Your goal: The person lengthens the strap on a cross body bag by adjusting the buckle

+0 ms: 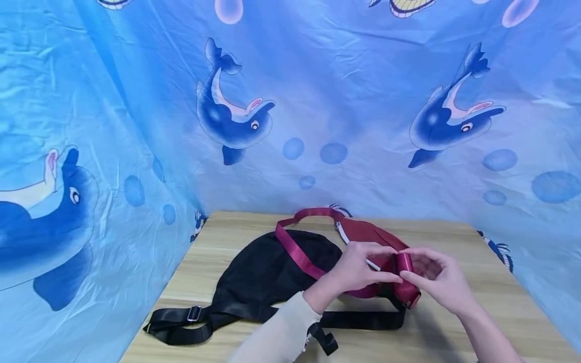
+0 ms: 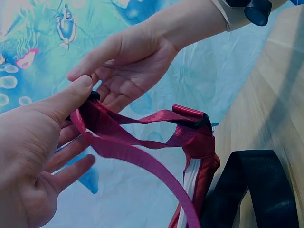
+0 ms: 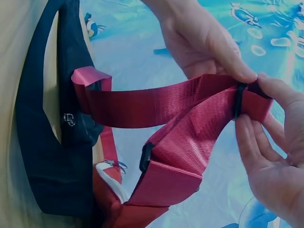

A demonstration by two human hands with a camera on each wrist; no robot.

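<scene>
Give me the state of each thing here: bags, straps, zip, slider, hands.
Red bag, resting on the table
White zip, too unclear to tell open or closed
Red strap, twisted, partly raised above the table
Black slider, threaded on the red strap
Black bag, lying on the table
Black strap, slack
Left hand, pinching the red strap
Right hand, pinching the red strap

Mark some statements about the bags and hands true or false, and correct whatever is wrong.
1. The left grip and right grip both hold the red strap. True.
2. The red bag has a black zipper. False: its zipper is white.
3. The black bag lies on the table. True.
4. The right grip is empty. False: it holds the red strap.
5. Both grips are bare. True.
</scene>
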